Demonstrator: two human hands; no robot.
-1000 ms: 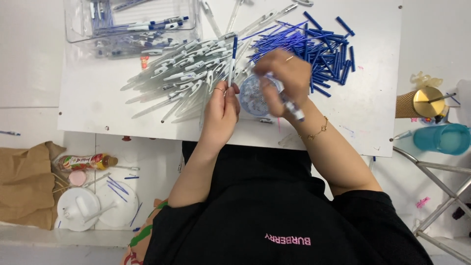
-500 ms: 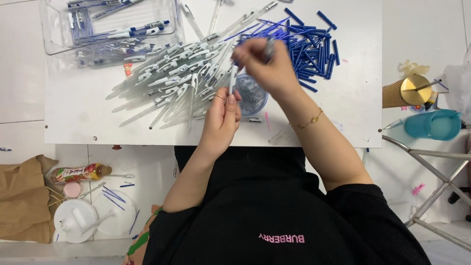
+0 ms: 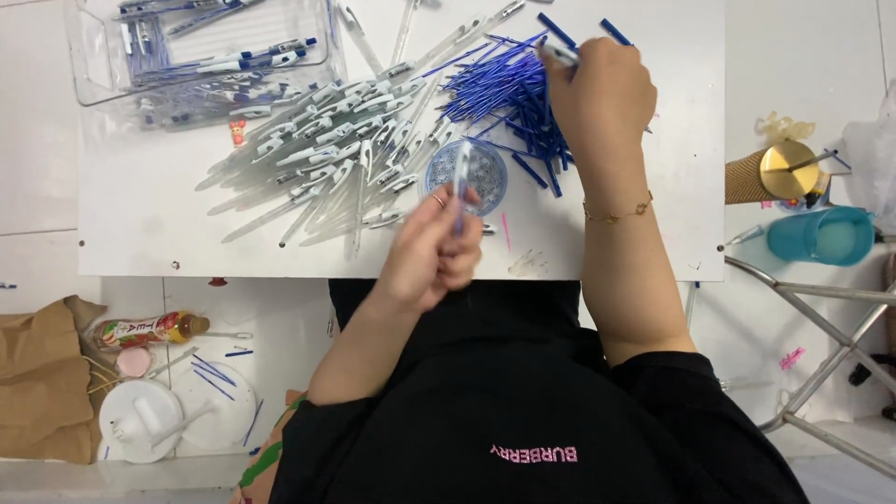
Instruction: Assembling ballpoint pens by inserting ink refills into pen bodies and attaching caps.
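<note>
Left hand (image 3: 431,254) clenched, right hand (image 3: 597,98) outstretched.

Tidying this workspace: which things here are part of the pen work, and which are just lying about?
In use: left hand holding pen barrel; right hand in blue refills; clear barrels; spring dish; finished-pen tray.
Lying about: teal cup, paper bag, bottle.

A white surface (image 3: 140,224) carries a heap of clear barrels (image 3: 327,149) at its middle and blue refills (image 3: 504,93) to their right. A clear tray (image 3: 84,65) of pens sits far left, and a small round dish (image 3: 481,168) lies near the middle.
</note>
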